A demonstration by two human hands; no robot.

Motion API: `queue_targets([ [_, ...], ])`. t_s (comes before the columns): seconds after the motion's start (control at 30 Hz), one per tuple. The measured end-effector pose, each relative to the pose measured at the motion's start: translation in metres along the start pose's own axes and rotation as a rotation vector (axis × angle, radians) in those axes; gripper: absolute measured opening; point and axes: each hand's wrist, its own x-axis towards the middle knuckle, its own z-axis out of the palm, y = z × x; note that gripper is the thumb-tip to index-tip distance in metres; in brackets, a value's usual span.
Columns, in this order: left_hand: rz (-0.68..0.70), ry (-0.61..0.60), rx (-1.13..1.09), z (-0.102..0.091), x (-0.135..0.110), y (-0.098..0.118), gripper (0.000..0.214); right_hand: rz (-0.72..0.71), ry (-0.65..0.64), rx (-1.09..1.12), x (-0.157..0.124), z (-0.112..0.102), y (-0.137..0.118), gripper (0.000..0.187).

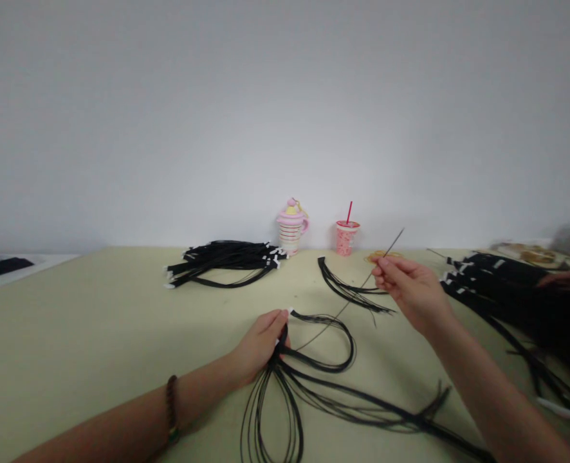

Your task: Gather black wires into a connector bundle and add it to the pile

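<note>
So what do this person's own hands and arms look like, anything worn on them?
Both the left hand and the right hand are ungloved, and no sleeves show. The left wrist wears a dark, beaded-looking bracelet with a greenish spot near its lower end. I can see no bracelet on the right.

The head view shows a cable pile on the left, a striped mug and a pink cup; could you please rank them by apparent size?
1. Left cable pile
2. Striped mug
3. Pink cup
</note>
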Motion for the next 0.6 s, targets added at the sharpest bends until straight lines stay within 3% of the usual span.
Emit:
queue_targets([
  [0.1, -0.036, 0.001, 0.007, 0.0, 0.002, 0.001, 0.031, -0.044, -0.04, -0.171, -0.001, 0.008, -0.013, 0.017],
  [0.23, -0.107, -0.009, -0.026, 0.0, 0.003, 0.009, 0.034, 0.014, -0.255, -0.594, -0.017, 0.024, -0.011, 0.02],
  [0.3, -0.138, -0.033, -0.068, 0.001, 0.003, 0.013, 0.036, 0.038, -0.384, -0.757, -0.031, 0.033, 0.006, 0.02],
  [0.43, -0.194, -0.034, -0.076, 0.002, 0.004, 0.017, 0.03, 0.127, -0.522, -0.805, -0.055, 0.041, 0.057, 0.016],
  [0.6, -0.071, 0.094, 0.278, -0.013, 0.003, 0.011, 0.031, 0.088, -0.577, -0.744, -0.055, 0.039, 0.094, 0.018],
])
